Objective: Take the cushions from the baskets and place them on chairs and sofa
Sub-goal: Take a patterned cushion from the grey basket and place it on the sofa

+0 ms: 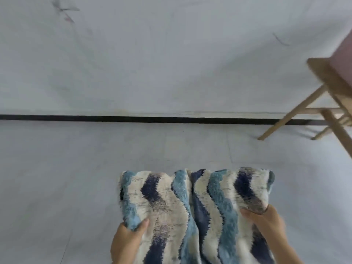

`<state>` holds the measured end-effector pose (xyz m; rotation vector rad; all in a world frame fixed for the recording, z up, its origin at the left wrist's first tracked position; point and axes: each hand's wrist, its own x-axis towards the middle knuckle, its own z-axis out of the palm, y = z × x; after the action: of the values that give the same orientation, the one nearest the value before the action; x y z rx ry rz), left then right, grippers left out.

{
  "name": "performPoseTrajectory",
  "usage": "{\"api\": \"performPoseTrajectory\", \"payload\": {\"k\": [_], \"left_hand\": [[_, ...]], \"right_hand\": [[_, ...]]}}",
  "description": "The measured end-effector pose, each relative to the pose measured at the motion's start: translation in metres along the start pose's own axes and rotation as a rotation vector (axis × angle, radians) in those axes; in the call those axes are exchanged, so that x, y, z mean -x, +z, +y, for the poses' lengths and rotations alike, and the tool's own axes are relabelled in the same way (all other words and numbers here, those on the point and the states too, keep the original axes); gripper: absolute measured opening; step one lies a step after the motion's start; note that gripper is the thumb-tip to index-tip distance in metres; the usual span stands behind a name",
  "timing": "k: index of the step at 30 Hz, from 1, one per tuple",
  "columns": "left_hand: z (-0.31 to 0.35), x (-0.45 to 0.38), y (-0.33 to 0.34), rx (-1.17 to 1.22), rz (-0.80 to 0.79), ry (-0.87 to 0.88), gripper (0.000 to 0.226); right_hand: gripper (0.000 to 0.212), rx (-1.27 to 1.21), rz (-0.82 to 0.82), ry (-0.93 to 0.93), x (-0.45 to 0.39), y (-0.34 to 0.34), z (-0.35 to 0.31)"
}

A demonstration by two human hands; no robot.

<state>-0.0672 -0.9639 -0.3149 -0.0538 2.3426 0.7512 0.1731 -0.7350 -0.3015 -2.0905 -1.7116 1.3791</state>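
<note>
I hold a fluffy cushion point(194, 210) with wavy blue, navy and cream stripes low in the middle of the view, above the floor. A deep crease runs down its centre, so it may be two cushions side by side; I cannot tell. My left hand point(127, 242) grips its lower left edge. My right hand point(266, 223) grips its lower right corner. A wooden chair point(327, 103) with light legs and a dark reddish seat stands at the right edge, only partly in view and blurred. No basket or sofa is in view.
A pale grey floor point(76, 178) lies in front of me and meets a white wall point(152, 54) along a black skirting strip point(133, 119). The wall carries a few faint scuff marks.
</note>
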Motion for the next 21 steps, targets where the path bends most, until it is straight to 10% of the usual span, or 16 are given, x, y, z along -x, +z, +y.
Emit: {"api": "performPoseTrajectory", "payload": {"k": [21], "left_hand": [[-0.086,-0.242,-0.37,0.714,0.675,-0.656,0.05]], "right_hand": [[0.035,0.408,-0.725,-0.742,0.109,0.555,-0.496]]}}
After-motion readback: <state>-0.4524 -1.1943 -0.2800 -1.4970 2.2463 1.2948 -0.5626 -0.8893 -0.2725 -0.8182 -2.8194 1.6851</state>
